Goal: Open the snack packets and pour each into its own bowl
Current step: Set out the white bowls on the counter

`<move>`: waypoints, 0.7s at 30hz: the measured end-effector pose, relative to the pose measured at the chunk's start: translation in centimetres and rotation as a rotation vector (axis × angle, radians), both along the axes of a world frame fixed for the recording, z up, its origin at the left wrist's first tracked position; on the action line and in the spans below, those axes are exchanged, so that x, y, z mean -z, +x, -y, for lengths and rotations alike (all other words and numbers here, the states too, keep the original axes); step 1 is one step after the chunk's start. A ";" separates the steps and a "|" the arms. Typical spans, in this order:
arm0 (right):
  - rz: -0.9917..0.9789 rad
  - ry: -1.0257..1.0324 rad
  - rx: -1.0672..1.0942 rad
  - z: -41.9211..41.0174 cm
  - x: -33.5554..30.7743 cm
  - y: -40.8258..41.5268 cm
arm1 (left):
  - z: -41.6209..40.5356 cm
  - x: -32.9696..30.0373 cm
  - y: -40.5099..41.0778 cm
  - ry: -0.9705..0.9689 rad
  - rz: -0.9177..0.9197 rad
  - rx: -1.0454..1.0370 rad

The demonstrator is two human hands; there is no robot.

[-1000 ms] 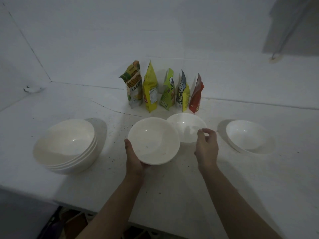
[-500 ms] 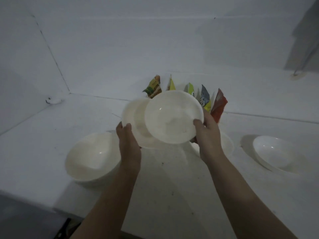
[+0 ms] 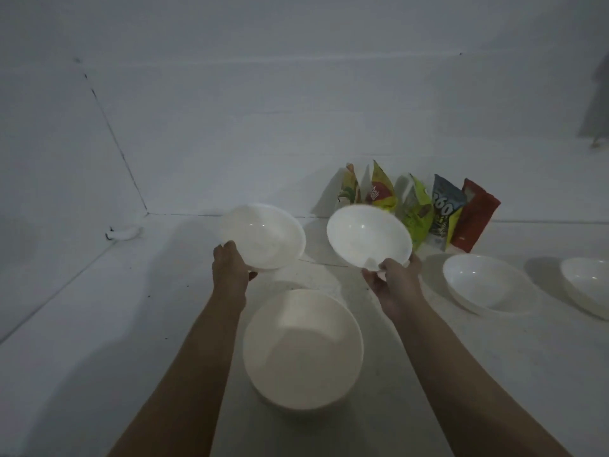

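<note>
My left hand [image 3: 230, 267] grips the near rim of a white bowl [image 3: 267, 237] held above the white counter. My right hand [image 3: 393, 282] holds a second white bowl [image 3: 369, 237], tilted toward me, also in the air. Below and between my forearms a white bowl [image 3: 303, 349] rests on the counter. Two more white bowls stand to the right, one [image 3: 487, 286] near my right hand and one [image 3: 590, 286] cut off by the frame edge. Several snack packets [image 3: 415, 209] stand upright in a row against the back wall, closed, behind the right-hand bowl.
White walls meet in a corner at the back left. A small white object [image 3: 123, 233] lies on the counter near that corner. The counter's left edge runs along the left wall.
The two bowls, overlapping in front of me half a second ago, are now apart, one in each hand. The view has swung left, so the packets and placed bowls sit further right.
</note>
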State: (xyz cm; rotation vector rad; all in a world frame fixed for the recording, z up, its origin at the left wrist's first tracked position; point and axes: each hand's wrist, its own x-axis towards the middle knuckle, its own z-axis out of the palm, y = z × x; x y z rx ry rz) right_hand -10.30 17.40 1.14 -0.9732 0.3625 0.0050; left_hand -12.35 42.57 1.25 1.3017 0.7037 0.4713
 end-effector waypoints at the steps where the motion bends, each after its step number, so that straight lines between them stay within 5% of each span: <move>1: -0.041 -0.003 -0.003 -0.5 1.0 -0.1 | -0.8 0.9 0.3 -0.020 -0.039 0.017; 10: -0.186 -0.070 0.074 -2.2 4.8 -1.2 | -3.9 9.6 2.0 -0.194 -0.174 0.120; 21: -0.217 -0.230 0.101 -2.6 4.0 -2.9 | -3.1 7.6 -0.6 0.107 -0.240 0.095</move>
